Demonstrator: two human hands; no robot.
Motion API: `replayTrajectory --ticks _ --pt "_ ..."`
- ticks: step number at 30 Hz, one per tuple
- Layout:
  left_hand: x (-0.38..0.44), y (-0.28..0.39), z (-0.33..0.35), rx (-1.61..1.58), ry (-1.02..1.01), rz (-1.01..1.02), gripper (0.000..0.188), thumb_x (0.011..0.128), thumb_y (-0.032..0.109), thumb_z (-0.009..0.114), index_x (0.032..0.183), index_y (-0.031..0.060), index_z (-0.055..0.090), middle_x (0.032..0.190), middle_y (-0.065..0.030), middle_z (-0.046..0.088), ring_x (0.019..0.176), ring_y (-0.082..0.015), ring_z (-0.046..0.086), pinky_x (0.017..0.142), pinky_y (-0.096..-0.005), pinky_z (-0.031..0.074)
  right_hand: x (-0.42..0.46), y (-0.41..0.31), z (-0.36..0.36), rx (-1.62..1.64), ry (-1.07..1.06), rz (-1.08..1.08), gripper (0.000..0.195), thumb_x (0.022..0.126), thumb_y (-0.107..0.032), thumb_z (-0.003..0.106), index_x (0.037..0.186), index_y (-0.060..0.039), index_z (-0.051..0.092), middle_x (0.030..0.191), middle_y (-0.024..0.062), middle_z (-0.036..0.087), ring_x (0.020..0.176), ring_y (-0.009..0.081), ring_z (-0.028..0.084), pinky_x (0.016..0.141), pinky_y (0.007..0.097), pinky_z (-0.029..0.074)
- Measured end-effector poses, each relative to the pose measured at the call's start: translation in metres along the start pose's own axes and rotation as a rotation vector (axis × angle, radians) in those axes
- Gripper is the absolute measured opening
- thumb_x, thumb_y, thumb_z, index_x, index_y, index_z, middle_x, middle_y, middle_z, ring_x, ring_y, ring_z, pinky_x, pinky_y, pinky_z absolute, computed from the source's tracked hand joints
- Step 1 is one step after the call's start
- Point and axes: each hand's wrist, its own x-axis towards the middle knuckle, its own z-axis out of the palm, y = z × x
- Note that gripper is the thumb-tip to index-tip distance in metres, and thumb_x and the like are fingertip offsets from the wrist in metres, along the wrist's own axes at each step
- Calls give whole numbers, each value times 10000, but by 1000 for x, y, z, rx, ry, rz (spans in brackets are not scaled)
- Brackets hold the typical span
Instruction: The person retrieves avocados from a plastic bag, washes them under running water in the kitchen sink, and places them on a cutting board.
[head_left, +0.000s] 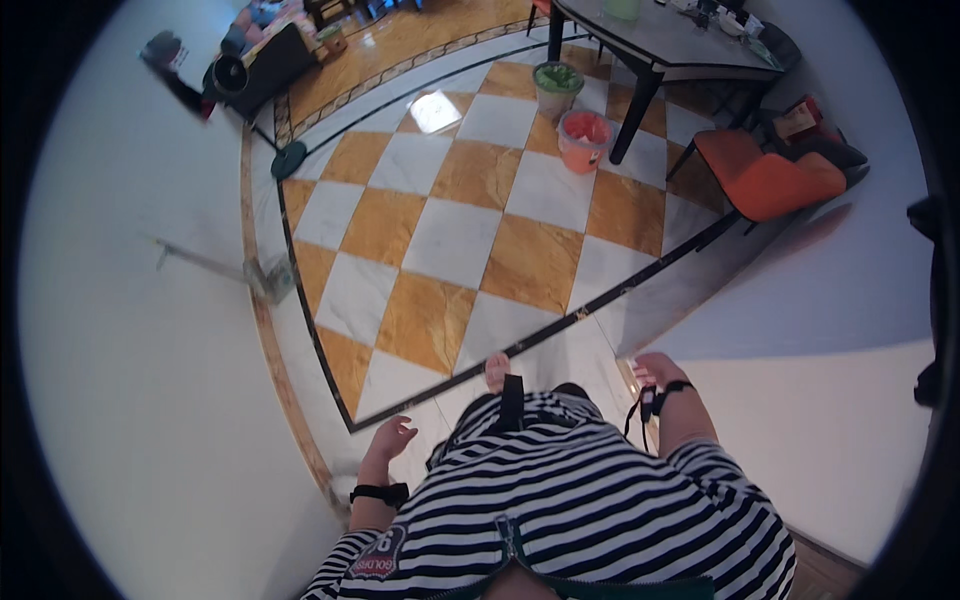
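Note:
Below me, my left hand (392, 437) hangs beside my striped shirt, fingers loosely curled and apart, with nothing in it. On the other side hangs my right hand (657, 369), its fingers loosely bent; no held thing shows in it. A dark strap and a small device (646, 401) hang at the right wrist. Both wrists wear black bands. One bare foot (496, 371) stands near the black border strip of the checkered tile floor (450, 232).
Ahead stand a red bin (585, 142), a bin with a green liner (557, 84), a dark-legged table (675, 45) and an orange chair (772, 180). A pedestal fan (288, 160) stands at the left wall. A broom-like tool (217, 264) leans there. Walls flank both sides.

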Motion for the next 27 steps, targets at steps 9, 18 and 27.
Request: replayTrajectory --ticks 9,18,27 --pt "226 150 -142 193 -361 62 561 791 342 768 1264 87 603 1009 -107 711 957 -238 672 852 -348 522 56 -88 -3 122 263 133 299 959 -311 561 1209 -147 556 1015 34 663 874 177 631 782 362 495" --pt "410 324 -145 -259 -713 -419 571 844 434 741 1254 78 565 1078 -94 659 935 -192 660 741 -375 565 269 -261 -69 330 120 194 146 911 -251 588 945 -109 599 811 48 631 676 176 606 575 333 504" --pt "570 503 -198 250 -892 -119 565 751 556 775 793 12 630 695 -85 629 634 -184 644 599 -296 537 434 -708 31 78 110 -349 257 936 -230 581 1148 -85 575 936 29 661 753 125 617 609 303 476"
